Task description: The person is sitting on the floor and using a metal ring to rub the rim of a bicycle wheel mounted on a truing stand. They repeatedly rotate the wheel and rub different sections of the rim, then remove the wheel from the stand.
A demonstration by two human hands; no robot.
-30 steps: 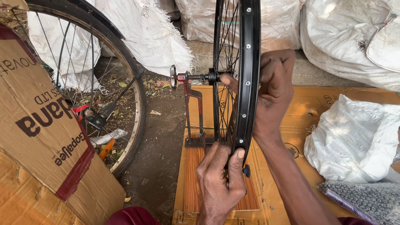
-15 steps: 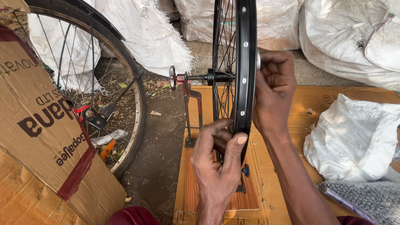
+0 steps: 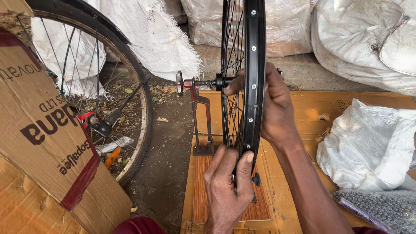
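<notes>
Setting: dirt ground outdoors, strewn with dry leaves, with white sacks [image 3: 151, 34] piled along the back and a flattened cardboard sheet [image 3: 329, 112] spread under the work.
Wheel: black bicycle rim [image 3: 255, 65] standing upright, edge-on to the camera, its thin spokes [image 3: 232, 52] running to a hub at the centre.
Stand: red metal stand [image 3: 201, 117] with a flat foot, bolted on a striped wooden board [image 3: 201, 190]; the wheel's axle [image 3: 201, 82] rests at its top and sticks out to the left, ending in a round nut.
Left hand: left hand [image 3: 227, 190] at the bottom of the rim, thumb pressed flat on the rim's outer face, fingers [image 3: 216, 160] curled together around the rim's left edge among the spokes.
Right hand: right hand [image 3: 277, 108] on the far side of the rim at hub height, palm against the rim, fingers wrapped through to the left and closed on the rim near the hub.
Left side: second bicycle wheel [image 3: 130, 99] with a tyre, leaning behind a printed cardboard box [image 3: 39, 143] bound with red tape.
Right side: white plastic bag [image 3: 368, 147] on the cardboard sheet, with a strip of bubble wrap [image 3: 381, 208] just in front of it.
Bottom edge: dark red cloth [image 3: 138, 225] of the person's clothing.
</notes>
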